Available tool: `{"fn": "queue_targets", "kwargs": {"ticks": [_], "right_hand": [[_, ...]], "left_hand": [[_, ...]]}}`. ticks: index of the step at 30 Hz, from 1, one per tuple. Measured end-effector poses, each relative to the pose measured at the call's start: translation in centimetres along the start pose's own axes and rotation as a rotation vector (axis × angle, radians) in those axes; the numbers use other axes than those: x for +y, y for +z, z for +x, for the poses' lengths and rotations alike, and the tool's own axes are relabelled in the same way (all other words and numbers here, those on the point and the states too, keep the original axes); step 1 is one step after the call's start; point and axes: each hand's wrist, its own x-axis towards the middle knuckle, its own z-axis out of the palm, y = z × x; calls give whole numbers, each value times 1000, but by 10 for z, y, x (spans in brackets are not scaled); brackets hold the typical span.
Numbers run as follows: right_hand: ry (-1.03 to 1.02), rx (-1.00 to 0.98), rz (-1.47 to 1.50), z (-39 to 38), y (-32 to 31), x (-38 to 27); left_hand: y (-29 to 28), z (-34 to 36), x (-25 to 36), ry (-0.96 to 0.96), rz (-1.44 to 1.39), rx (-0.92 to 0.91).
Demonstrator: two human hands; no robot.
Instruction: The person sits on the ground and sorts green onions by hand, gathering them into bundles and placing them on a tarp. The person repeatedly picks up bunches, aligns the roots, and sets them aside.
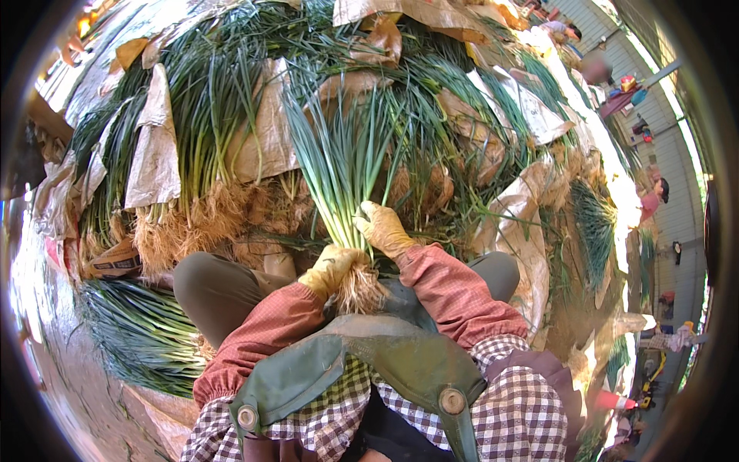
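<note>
Centre: left hand [331,268] clenched round bunch [342,165] above its roots [360,292]; right hand [383,229] at its right edge, grip unclear. Upper left: sack [155,146] over greens [212,108]; can't tell contents.

Head view: looked down and forward from above the dark-green bib with round metal buttons [416,350].
Yellow-gloved left hand [332,269] and yellow-gloved right hand [386,229]: appeared close, near mid-frame.
Green leafy bundles with tan roots [208,119]: lay farther, toward the upper edge.
</note>
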Motion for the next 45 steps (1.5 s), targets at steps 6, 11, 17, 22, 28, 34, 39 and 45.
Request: {"fn": "queue_targets", "kwargs": {"ticks": [6,11,17,22,28,34,39,45], "right_hand": [[611,139,0,49,-68,48],[575,494,-669,21,-128,95],[713,-353,1241,-9,-40,-47],[440,-37,1338,93,-82,-64],[176,267,1469,150,-174,-19],[52,-721,1667,6,-112,-38],[-45,-548,1874,-4,-103,-59],[-335,-357,1987,23,-170,-71]], "left_hand": [[-39,-11,54,-747,-1016,28],[-42,-17,42,-780,-1308,184],[-55,-25,83,-718,-1311,33],[-84,-39,151,-432,-1131,-160],[-83,-33,160,-393,-1513,-1],[-88,10,148,-434,-1605,-155],[-55,31,161,-529,-1557,-237],[-67,61,194,-538,-1280,-311]]}}
